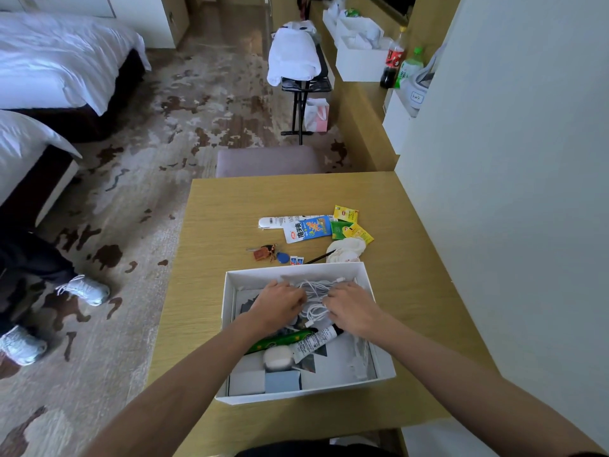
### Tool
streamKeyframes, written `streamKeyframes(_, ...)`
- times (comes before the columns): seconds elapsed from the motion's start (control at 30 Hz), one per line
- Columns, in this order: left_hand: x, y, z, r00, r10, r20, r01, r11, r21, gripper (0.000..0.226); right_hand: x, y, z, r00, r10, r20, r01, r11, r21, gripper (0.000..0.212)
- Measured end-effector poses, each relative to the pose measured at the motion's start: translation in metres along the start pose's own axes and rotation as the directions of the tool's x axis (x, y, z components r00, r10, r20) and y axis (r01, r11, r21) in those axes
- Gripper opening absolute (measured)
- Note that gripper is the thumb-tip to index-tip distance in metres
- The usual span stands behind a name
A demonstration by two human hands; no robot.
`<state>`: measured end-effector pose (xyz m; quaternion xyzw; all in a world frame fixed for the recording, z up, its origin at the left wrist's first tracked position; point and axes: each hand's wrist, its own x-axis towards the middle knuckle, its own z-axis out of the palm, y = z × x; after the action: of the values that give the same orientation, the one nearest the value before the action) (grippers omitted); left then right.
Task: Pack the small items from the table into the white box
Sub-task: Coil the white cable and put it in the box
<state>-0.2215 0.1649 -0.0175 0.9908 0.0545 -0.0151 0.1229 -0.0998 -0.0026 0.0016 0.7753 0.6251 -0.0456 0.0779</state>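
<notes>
**Both hands down in the white box, working at a tangle of cable**

The left hand (280, 305) and the right hand (351, 306) are both inside the white box (379, 354), palms down, fingers curled onto a bundle of white cable (314, 296) that lies between them in the far half of the box. Each hand looks closed on part of the cable, though the fingertips are hidden under the knuckles, so the exact grip is hard to make out.

Nearer the person, under the forearms, the box already holds a green tube-like item (280, 339), a white tube with a black cap (316, 341), a small rounded white case (276, 357) and a grey-blue little box (282, 381).

The box sits on the wooden bench (230, 206), close to its near edge. Just beyond the far wall of the box, things lie loose on the bench: a bunch of keys with a blue tag (268, 253), two tiny sachets (297, 259), a thin black stick (319, 257) and a crumpled white wad (346, 250). Farther back lie a blue and white snack packet (306, 228), a long white flat packet (280, 221) and yellow and green tea sachets (346, 222).
</notes>
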Motion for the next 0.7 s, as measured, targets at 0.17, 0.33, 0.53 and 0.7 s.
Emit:
streamKeyframes(0.17,-0.001,-0.005,-0.004,0.999,-0.024,0.021,0.026,0.998,-0.062,0.018,-0.002,-0.005,-0.003,0.997,-0.065,-0.046,0.067,0.996,0.058,0.022)
streamKeyframes(0.33,-0.005,-0.006,-0.006,0.998,-0.018,0.057,0.022,0.998,-0.06,0.019,0.005,-0.017,-0.005,0.993,-0.118,-0.016,0.118,0.992,0.04,0.029)
streamKeyframes(0.53,-0.01,-0.004,-0.016,0.996,-0.081,0.038,0.082,0.996,-0.043,0.021,0.002,-0.005,-0.005,0.98,-0.197,-0.038,0.196,0.98,-0.011,0.029)
streamKeyframes(0.7,-0.015,-0.001,-0.03,0.992,-0.126,-0.007,0.125,0.99,-0.066,0.022,0.008,0.005,-0.019,0.981,-0.166,0.105,0.13,0.949,0.288,0.028)
